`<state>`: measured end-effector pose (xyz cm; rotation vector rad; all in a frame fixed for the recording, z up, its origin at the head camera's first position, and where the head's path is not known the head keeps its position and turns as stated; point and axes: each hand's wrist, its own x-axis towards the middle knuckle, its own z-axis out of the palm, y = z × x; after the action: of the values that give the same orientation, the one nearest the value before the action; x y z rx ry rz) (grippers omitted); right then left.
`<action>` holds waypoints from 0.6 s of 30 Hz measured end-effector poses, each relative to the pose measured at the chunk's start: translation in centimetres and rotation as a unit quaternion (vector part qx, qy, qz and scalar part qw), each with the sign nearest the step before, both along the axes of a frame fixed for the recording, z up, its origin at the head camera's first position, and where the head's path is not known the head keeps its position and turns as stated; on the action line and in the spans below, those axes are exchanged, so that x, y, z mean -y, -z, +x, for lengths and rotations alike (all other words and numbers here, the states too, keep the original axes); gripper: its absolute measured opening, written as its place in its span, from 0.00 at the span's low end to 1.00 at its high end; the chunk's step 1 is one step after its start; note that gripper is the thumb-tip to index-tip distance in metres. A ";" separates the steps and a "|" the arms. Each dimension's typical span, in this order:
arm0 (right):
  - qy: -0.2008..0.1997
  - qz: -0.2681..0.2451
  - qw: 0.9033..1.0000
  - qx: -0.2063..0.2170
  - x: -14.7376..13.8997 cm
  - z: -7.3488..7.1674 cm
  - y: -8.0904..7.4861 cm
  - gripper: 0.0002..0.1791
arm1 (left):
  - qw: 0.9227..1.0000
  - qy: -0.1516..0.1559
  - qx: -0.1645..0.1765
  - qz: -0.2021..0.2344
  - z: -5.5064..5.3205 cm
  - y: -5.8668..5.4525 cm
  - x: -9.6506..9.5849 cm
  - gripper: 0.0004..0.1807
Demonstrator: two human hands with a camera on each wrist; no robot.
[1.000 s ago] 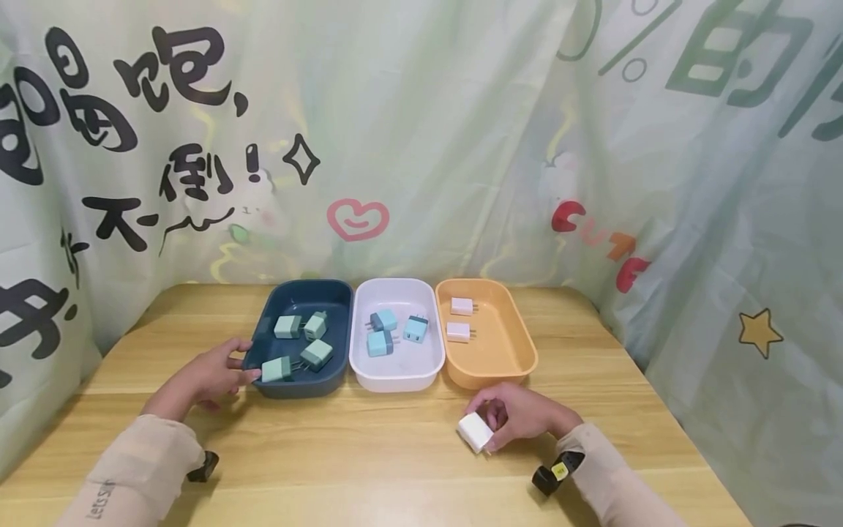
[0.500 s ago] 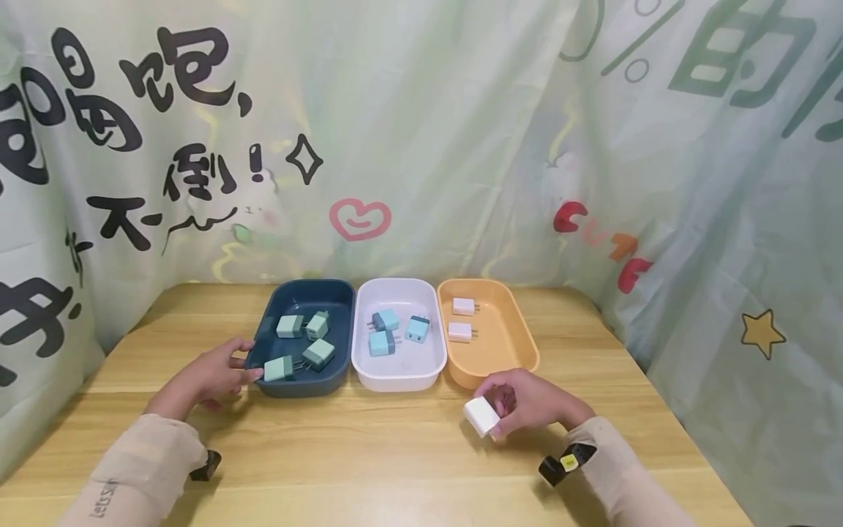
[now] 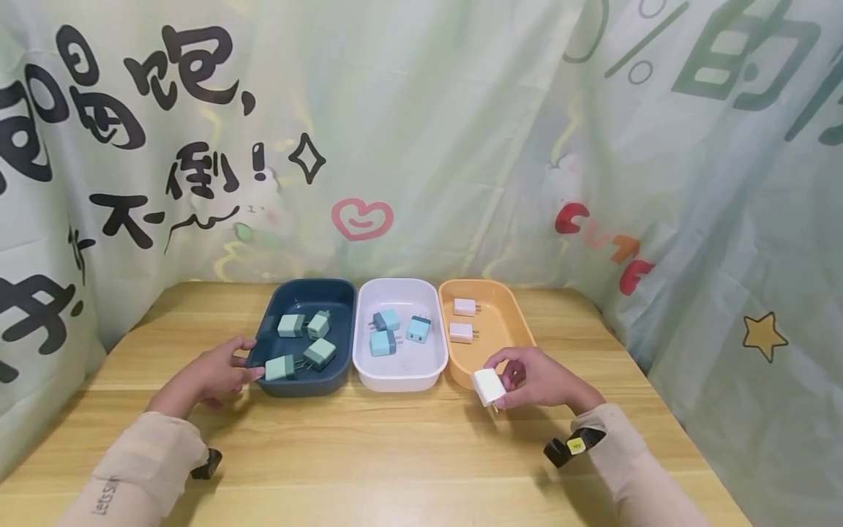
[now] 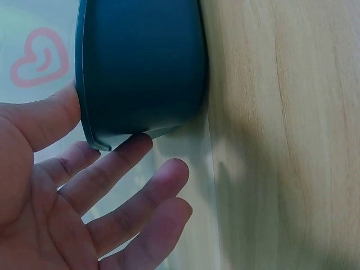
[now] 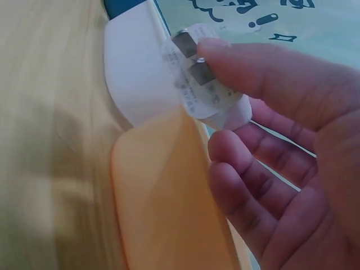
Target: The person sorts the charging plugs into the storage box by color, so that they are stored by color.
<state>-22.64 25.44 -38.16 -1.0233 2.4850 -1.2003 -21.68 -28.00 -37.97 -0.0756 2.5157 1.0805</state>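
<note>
My right hand [image 3: 542, 380] pinches a white charger plug [image 3: 489, 386] by its ends, above the front edge of the orange tray [image 3: 507, 315]. In the right wrist view, the thumb rests against the face of the charger plug [image 5: 216, 104] with metal prongs. My left hand [image 3: 214, 375] touches the front left corner of the dark blue tray [image 3: 304, 291]. In the left wrist view, the thumb and some fingertips meet the dark blue tray [image 4: 140, 62], while the other fingers extend loosely below. Two pale pink charger plugs [image 3: 461, 333] lie in the orange tray.
The white tray [image 3: 397, 291] stands between the other two and holds three light blue charger plugs [image 3: 418, 329]. Several green charger plugs [image 3: 320, 353] lie in the dark blue tray. The wooden table [image 3: 395, 454] reaches back to a printed curtain [image 3: 448, 146].
My right hand has risen and moved forward and slightly right with the white charger plug, reaching the front of the orange tray. The left hand has stayed at the dark blue tray.
</note>
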 end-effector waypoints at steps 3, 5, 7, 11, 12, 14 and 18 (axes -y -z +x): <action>0.014 -0.002 1.000 -0.005 -0.2 -0.5 -0.2 0.24 | 1.000 -0.002 0.003 0.001 0.0 -0.1 0.0 0.40; 0.022 -0.008 1.000 -0.002 -0.3 -0.9 -0.3 0.24 | 1.000 -0.001 0.003 0.002 -0.1 -0.2 -0.1 0.40; 0.030 -0.012 0.999 0.005 -0.3 -1.2 -0.4 0.24 | 1.000 -0.001 0.004 0.003 -0.1 -0.2 -0.1 0.40; 0.041 -0.022 0.999 0.016 -0.3 -2.0 -0.7 0.25 | 1.000 0.001 0.002 0.002 -0.2 -0.1 -0.1 0.40; 0.043 -0.024 0.999 0.014 -0.3 -2.2 -0.9 0.25 | 1.000 0.001 0.001 0.002 -0.2 -0.1 -0.1 0.40; 0.047 -0.025 0.998 0.016 -0.3 -2.7 -1.1 0.25 | 1.000 0.002 0.000 0.002 -0.2 -0.1 -0.1 0.40; 0.061 -0.009 0.998 0.032 -0.3 -3.7 -1.4 0.26 | 1.000 0.003 0.000 0.006 -0.3 0.0 0.0 0.40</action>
<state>-26.33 25.79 -36.76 -0.8347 2.5228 -1.2705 -21.94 -28.03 -37.95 -0.0650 2.5080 1.0941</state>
